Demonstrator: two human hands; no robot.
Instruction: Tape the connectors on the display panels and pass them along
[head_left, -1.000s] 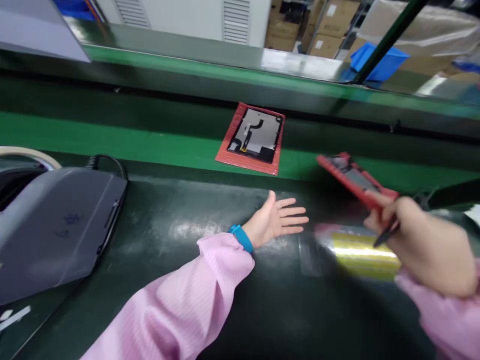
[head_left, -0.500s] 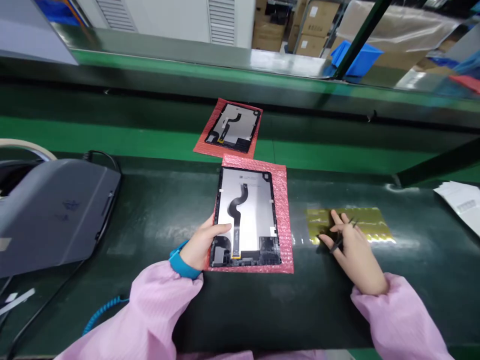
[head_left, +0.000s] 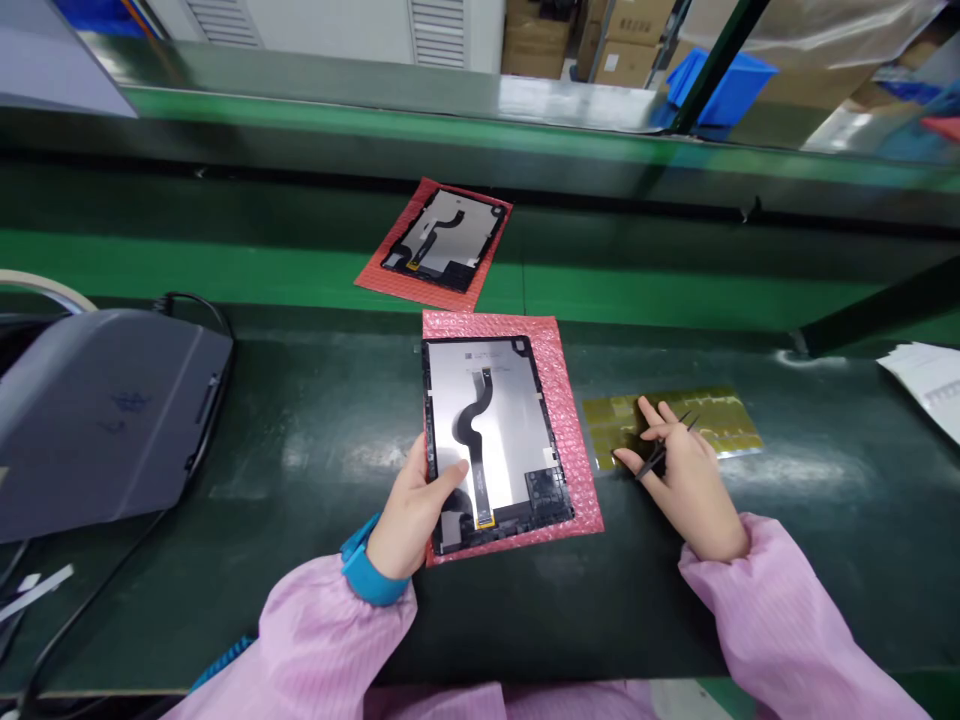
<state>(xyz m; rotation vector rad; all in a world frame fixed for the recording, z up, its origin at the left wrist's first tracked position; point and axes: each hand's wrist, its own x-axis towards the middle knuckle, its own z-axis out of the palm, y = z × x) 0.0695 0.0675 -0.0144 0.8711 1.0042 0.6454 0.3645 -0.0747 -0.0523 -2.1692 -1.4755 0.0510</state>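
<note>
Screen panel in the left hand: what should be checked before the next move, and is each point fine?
1. Left hand gripping the screen panel and its red bubble wrap: ok.
2. Thumb clear of the black ribbon cable: cannot tell; they nearly meet.
3. Right hand free: not ok, it holds tweezers.
4. Yellow film lying on the bench: ok.
5. Second panel on its own red wrap: ok.

A dark green surface (head_left: pixel 315 410) spans the frame; on it, a grey machine (head_left: pixel 112 420) at left, white strips (head_left: pixel 37 592) at lower left, yellow film (head_left: pixel 735 422) right of centre, white papers (head_left: pixel 926 385) at the right edge; a red bubble sheet (head_left: pixel 377 281) lies on the brighter green strip (head_left: pixel 300 278) at upper centre.
</note>
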